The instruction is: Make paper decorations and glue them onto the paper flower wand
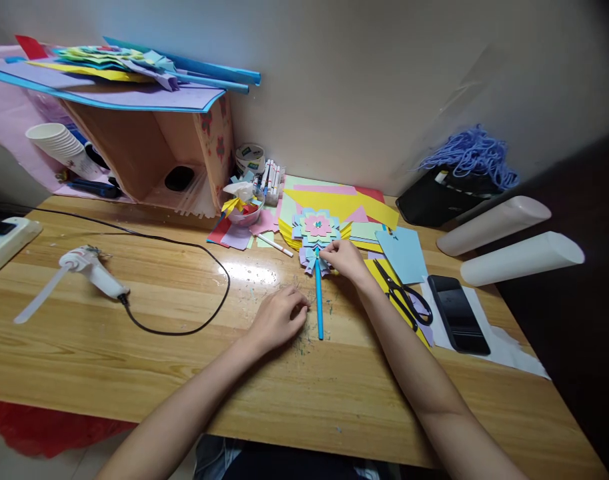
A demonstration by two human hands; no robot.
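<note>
A layered paper flower (pixel 318 225) in pink, green, blue and lilac lies flat at the middle of the table. Its blue paper stem (pixel 319 307) points toward me. Where stem and flower meet sits a paper bow (pixel 315 259). My right hand (pixel 345 260) pinches at this bow from the right, thumb and index finger together; its fingertips partly cover what they press. Resting on the wood left of the stem, my left hand (pixel 281 315) is loosely curled, with a gap between thumb and fingers and nothing visible in it.
Black scissors (pixel 401 297) and a phone (pixel 457 313) lie right of my right arm. A white glue gun (pixel 97 270) with its looping black cord (pixel 227 287) is at left. Behind are coloured paper sheets (pixel 344 203), a scrap bowl (pixel 244 210) and an open box (pixel 217 147).
</note>
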